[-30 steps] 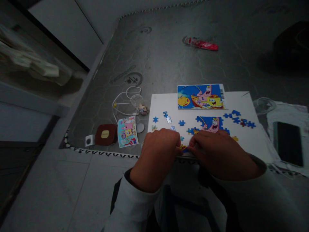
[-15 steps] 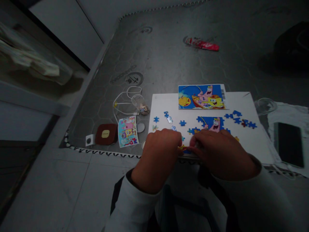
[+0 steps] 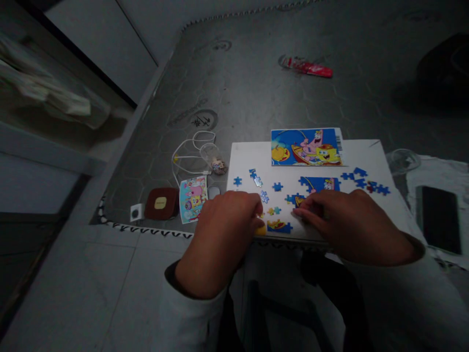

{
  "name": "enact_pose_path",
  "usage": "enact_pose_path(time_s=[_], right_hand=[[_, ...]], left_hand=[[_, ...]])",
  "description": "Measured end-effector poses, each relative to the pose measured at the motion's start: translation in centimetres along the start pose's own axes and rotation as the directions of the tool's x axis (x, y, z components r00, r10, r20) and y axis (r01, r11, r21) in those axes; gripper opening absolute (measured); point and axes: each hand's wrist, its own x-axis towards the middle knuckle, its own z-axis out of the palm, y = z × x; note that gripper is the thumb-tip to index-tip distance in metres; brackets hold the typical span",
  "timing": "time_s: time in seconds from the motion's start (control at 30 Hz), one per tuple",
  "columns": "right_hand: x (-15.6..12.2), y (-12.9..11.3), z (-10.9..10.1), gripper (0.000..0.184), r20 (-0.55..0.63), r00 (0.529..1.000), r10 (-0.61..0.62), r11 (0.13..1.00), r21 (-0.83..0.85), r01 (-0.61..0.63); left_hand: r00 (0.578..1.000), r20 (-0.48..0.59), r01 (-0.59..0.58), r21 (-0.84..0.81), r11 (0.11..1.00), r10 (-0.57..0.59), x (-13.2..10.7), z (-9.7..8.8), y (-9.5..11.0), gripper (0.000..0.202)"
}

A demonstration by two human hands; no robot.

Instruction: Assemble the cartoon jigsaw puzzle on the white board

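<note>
Head view: The left hand (image 3: 229,222) was positioned back up over the near edge of the board (image 3: 244,156), forearm entering from below, fingers curled under. Its thumb and forefinger were close together at a yellow piece (image 3: 261,229); whether they were clamped on it could not be told. The burger section (image 3: 277,226) lay flat on the board, just right of the yellow piece and between the hands.

The right hand (image 3: 350,222) was angled inward from the lower right, back up, partly covering the main section (image 3: 324,183). Its thumb and forefinger pointed left, tips near each other beside the boat piece (image 3: 299,200); whether they held anything could not be told. The picture card (image 3: 308,146) lay beyond the main section, at the board's far edge
</note>
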Motion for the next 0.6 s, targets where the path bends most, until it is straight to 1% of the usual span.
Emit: enact_pose_path(time_s=[0.1, 0.17, 0.23, 0.3, 0.37, 0.43, 0.5, 0.6], right_hand=[[-0.1, 1.4, -0.2, 0.029, -0.028, 0.998, 0.062, 0.998, -0.001, -0.062], [-0.2, 2.2, -0.3, 0.029, -0.051, 0.995, 0.081, 0.997, -0.007, -0.082], [-0.3, 2.5, -0.3, 0.027, -0.052, 0.996, 0.076, 0.997, -0.017, -0.077], [-0.4, 2.3, -0.2, 0.022, -0.039, 0.999, 0.034, 0.999, -0.031, -0.035], [-0.4, 1.6, 0.1, 0.017, -0.02, 0.999, -0.033, 0.999, -0.034, 0.032], [-0.4, 0.8, 0.5, 0.013, 0.012, 0.996, -0.091, 0.996, -0.001, 0.091], [-0.4, 0.0, 1.0, 0.014, 0.047, 0.991, -0.126, 0.991, 0.044, 0.124], [-0.3, -0.6, 1.5, 0.018, 0.047, 0.988, -0.15, 0.988, 0.05, 0.148]], left_hand=[[1.0, 0.006, 0.025, 0.006, 1.0, -0.025, 0.0, -0.2, 0.0, 0.006], [1.0, 0.009, 0.01, 0.014, 1.0, -0.01, 0.1, 0.0, 0.0, 0.007], [1.0, 0.015, -0.01, 0.016, 1.0, 0.01, 0.1, 0.2, 0.1, 0.01], [1.0, 0.021, -0.019, 0.018, 1.0, 0.019, 0.1, 0.2, 0.2, 0.011], [0.999, 0.027, -0.021, 0.024, 0.999, 0.02, 0.1, 0.2, 0.4, 0.012], [0.999, 0.034, -0.022, 0.036, 0.999, 0.021, 0.0, 0.2, 0.6, 0.012], [0.999, 0.039, -0.03, 0.044, 0.999, 0.029, 0.0, 0.3, 0.7, 0.012], [0.997, 0.055, -0.059, 0.045, 0.997, 0.057, 0.2, 0.6, 0.8, 0.011]])
